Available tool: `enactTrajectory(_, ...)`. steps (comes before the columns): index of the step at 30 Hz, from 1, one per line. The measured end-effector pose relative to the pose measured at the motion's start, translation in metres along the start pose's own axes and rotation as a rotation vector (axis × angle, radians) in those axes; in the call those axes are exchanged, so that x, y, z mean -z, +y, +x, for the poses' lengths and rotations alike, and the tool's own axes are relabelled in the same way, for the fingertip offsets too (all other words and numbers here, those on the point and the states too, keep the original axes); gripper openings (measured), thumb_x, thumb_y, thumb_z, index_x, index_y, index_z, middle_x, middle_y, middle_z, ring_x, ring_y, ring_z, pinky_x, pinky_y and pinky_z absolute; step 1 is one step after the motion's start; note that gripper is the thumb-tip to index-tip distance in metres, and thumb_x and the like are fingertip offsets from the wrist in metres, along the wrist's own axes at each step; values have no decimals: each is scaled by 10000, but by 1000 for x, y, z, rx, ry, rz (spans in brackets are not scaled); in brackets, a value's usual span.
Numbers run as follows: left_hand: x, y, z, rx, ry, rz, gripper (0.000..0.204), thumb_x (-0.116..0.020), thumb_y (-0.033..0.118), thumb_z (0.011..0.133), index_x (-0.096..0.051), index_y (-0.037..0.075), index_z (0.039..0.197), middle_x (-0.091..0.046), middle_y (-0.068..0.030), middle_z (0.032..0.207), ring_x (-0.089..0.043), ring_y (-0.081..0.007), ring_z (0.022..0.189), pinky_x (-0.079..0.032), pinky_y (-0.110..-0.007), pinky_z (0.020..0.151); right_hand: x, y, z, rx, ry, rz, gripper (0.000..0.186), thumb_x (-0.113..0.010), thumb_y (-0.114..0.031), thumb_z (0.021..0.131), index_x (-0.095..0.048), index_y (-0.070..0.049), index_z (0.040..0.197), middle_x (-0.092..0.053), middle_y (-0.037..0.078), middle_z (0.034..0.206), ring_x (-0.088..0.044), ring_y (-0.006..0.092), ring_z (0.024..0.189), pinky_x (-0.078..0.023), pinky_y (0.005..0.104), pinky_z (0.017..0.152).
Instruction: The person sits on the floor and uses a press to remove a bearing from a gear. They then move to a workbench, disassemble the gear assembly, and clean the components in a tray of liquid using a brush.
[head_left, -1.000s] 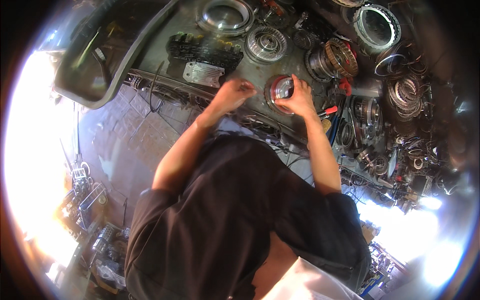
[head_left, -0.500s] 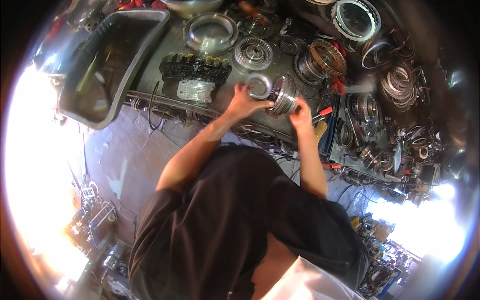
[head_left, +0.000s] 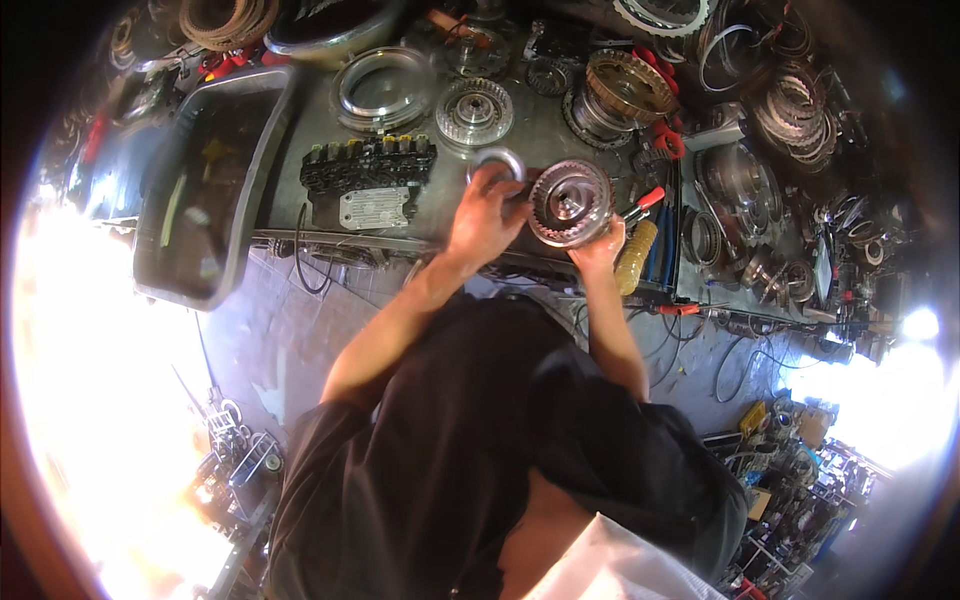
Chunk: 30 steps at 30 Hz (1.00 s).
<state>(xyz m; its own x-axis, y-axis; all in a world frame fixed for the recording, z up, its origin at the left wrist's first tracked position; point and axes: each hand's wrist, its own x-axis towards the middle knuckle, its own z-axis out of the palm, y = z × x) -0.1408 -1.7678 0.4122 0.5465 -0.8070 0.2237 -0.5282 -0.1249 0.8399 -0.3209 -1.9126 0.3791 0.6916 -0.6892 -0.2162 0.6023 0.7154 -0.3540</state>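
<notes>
A round metal clutch drum (head_left: pixel 570 203) with a toothed inner ring and a central hub is tilted so that its open face shows. My right hand (head_left: pixel 601 246) grips it from below, at its near right edge. My left hand (head_left: pixel 485 218) is just left of the drum, slightly blurred, with bent fingers and thumb apart. Its fingertips overlap the near side of a small shiny metal ring (head_left: pixel 497 158); whether they touch it I cannot tell. Beyond the ring, a round finned metal part (head_left: pixel 474 112) lies on the metal bench (head_left: pixel 425 205).
A black valve body (head_left: pixel 365 165) with a silver plate sits left, beside a large grey tray (head_left: pixel 250 205). A wide metal ring (head_left: pixel 382 88) lies behind. On the right are a bronze-coloured drum (head_left: pixel 630 85), a red-handled tool (head_left: pixel 645 200), a yellow bottle (head_left: pixel 635 258) and stacked rings (head_left: pixel 797 112).
The drum has turned from edge-on to show its open face. My left thumb has come off its side, and my right hand has shifted beneath it. The whole view has shifted slightly.
</notes>
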Motion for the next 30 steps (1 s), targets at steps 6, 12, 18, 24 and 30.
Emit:
enactTrajectory(6, 1, 54, 4, -378, -146, 175, 865, -884, 473, 727, -548, 55, 1406, -456, -174, 1495, -411, -420, 1388, -373, -539, 1161, -16, 15, 0, 172, -28, -58, 802, -476, -681, 938, -502, -101, 1492, -574, 169, 1455, -549, 372, 1338, -450, 551, 1138)
enactTrajectory(12, 3, 76, 5, -425, -59, 222, 1058, -969, 434, 578, -468, 44, 1424, -449, -182, 1489, -392, -423, 1427, -389, -545, 1166, -25, 6, 3, 222, -57, -63, 690, -426, -565, 1003, -525, -59, 1462, -585, 171, 1442, -565, 347, 1323, -460, 519, 1136)
enactTrajectory(18, 15, 85, 8, -522, -146, 361, 1065, -945, 419, 611, -427, 52, 1467, -427, -170, 1531, -270, -468, 1501, -312, -603, 1212, -14, 11, 2, 162, -222, 65, 702, -490, -567, 993, -500, -63, 1481, -575, 172, 1455, -566, 344, 1325, -461, 517, 1135)
enactTrajectory(24, 24, 102, 5, -574, -202, 515, 852, -835, 495, 745, -532, 113, 1443, -430, -146, 1572, -194, -501, 1533, -194, -634, 1253, -3, 26, 6, -94, -406, 335, 596, -461, -484, 1067, -483, -84, 1509, -555, 170, 1490, -547, 331, 1359, -454, 515, 1148)
enactTrajectory(30, 19, 123, 0, -540, -142, 590, 830, -939, 372, 607, -612, 78, 1311, -438, -121, 1550, -236, -499, 1513, -251, -644, 1228, 3, 31, 9, -154, -497, 407, 542, -462, -436, 1084, -487, -99, 1507, -573, 141, 1479, -561, 317, 1345, -468, 499, 1136)
